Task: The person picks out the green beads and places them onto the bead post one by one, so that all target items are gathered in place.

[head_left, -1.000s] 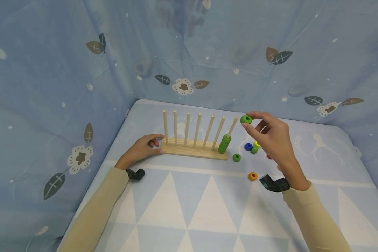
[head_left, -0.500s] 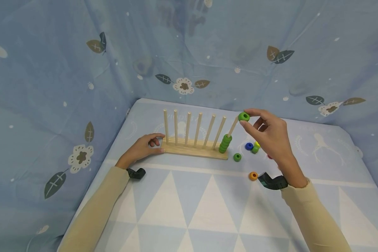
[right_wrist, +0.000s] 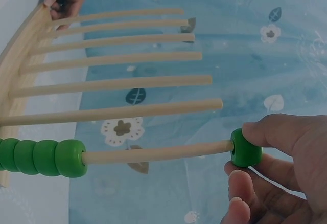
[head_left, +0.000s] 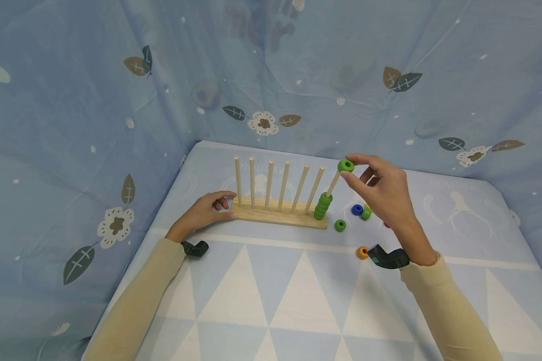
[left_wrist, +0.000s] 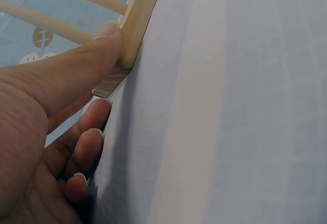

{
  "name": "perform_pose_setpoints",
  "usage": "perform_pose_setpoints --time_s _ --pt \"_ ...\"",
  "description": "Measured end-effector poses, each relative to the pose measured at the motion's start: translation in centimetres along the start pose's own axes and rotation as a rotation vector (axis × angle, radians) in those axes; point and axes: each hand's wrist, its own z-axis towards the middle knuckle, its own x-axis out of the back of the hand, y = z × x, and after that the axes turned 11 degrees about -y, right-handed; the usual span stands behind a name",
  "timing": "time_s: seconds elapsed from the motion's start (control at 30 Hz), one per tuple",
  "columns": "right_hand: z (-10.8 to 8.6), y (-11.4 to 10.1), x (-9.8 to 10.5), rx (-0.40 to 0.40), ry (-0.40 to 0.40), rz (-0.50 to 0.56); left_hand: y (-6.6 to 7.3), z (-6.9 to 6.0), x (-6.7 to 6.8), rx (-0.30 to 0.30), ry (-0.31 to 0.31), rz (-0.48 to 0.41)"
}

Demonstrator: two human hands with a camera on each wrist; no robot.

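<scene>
A wooden peg rack with several upright pegs stands on the cloth-covered table. My left hand holds its left end, the thumb at the front edge and the index finger at the back corner. Green beads are stacked low on the rightmost peg. At that peg's top, my right hand pinches another green bead between thumb and fingers. In the right wrist view, the peg's tip meets the hole of the pinched bead; how far it goes in is hidden.
Right of the rack lie a loose green bead, a blue bead, a light green bead and a partly hidden yellow one. An orange bead lies nearer the front. A patterned blue curtain rises behind the table.
My right hand has moved left and slightly up with the green bead, from beside the rightmost peg to its tip. The left hand keeps its place on the rack.
</scene>
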Motion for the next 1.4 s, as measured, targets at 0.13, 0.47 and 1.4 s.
perform_pose_setpoints --time_s 0.13,0.47,1.4 --pt "0.16 -0.07 0.03 -0.002 -0.015 0.005 -0.13 0.02 -0.01 0.000 0.001 -0.004" --pt "0.34 -0.09 -0.26 0.007 -0.037 0.012 -0.15 0.00 -0.04 -0.006 0.007 0.005" --pt "0.33 0.42 -0.64 -0.045 -0.082 0.028 -0.28 0.04 0.06 -0.020 0.007 0.017"
